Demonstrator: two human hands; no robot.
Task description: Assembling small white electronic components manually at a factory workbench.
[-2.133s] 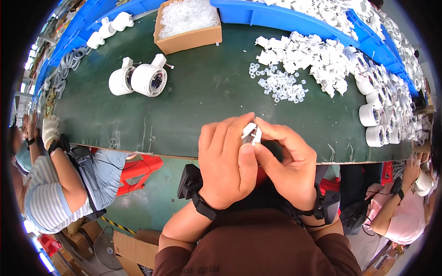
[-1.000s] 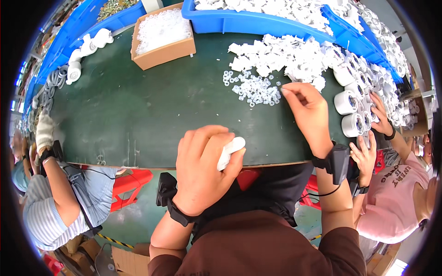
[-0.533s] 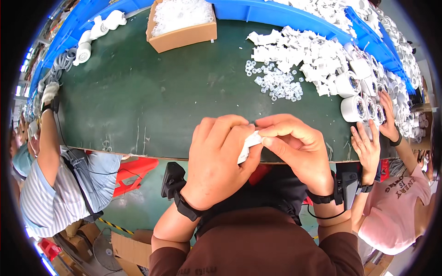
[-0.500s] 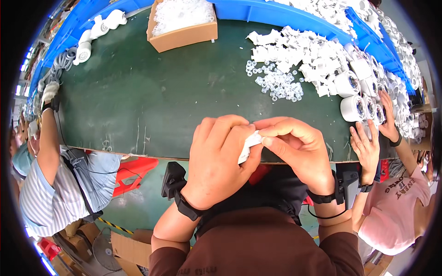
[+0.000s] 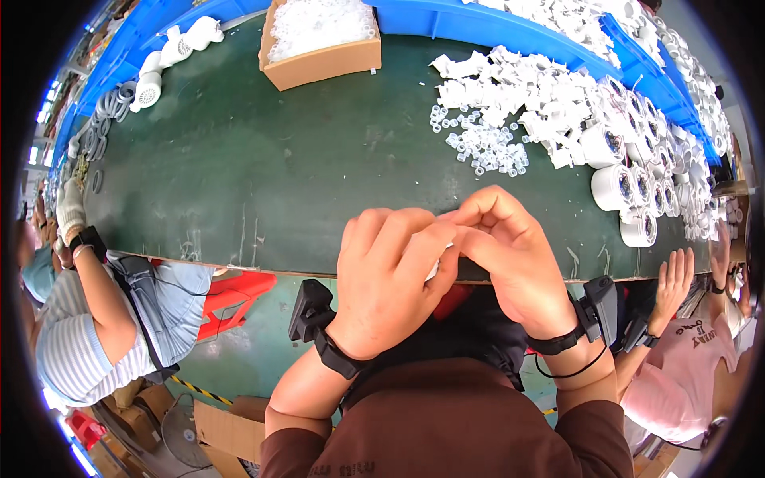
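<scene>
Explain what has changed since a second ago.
The right hand has come back from beside the small clear rings to meet the left hand at a small white part. On the right, a co-worker's hands have drawn back from the white housings. The left hand still holds the part; the cardboard box stays put.

table (image 5: 239,175): 1 carton (image 5: 327,65), clear rings (image 5: 490,147), white parts (image 5: 518,88)

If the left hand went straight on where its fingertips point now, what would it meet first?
Probably the right hand, just ahead, close to the small white part; exact depth is unclear.
</scene>
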